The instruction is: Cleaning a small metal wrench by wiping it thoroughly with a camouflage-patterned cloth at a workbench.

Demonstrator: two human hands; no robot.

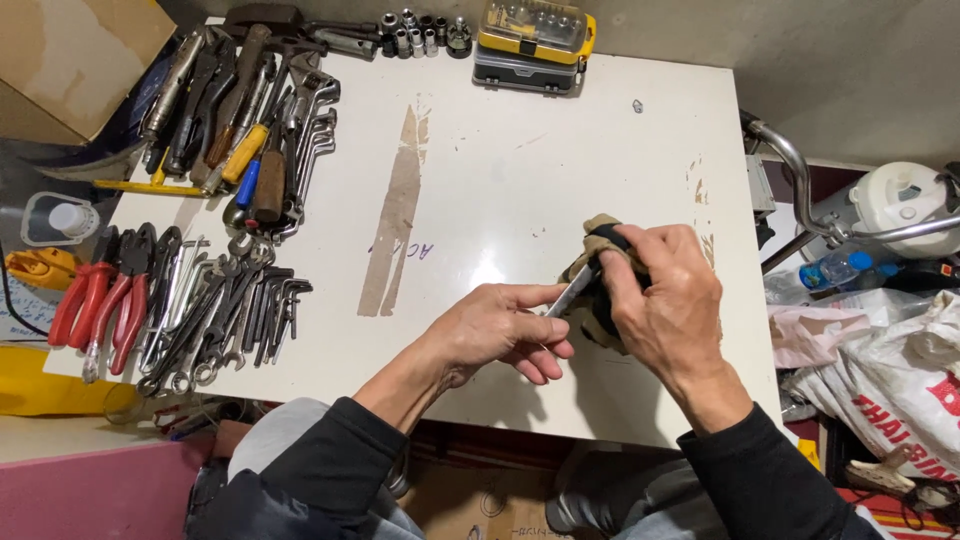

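Black sleeves are filling the bottom of the frame, leading up to both hands working together at centre right over a white table [560,150]. At centre, the left hand [500,325] is lying mostly open, its thumb and forefinger pinching the lower end of a slim metal tool [572,290] while the other fingers are curling loosely beneath. Just right of it, the right hand [665,300] is closing around a tan and black rag [598,240], pressing the cloth against the tool's upper end; the tool's tip is hiding inside the rag. Pliers with red handles [95,300] and a row of wrenches [225,310] are sitting at the left edge, well apart from the hands. Hammers and screwdrivers [245,120] are crowding the upper left, and a yellow bit case [535,35] is standing at the top centre.
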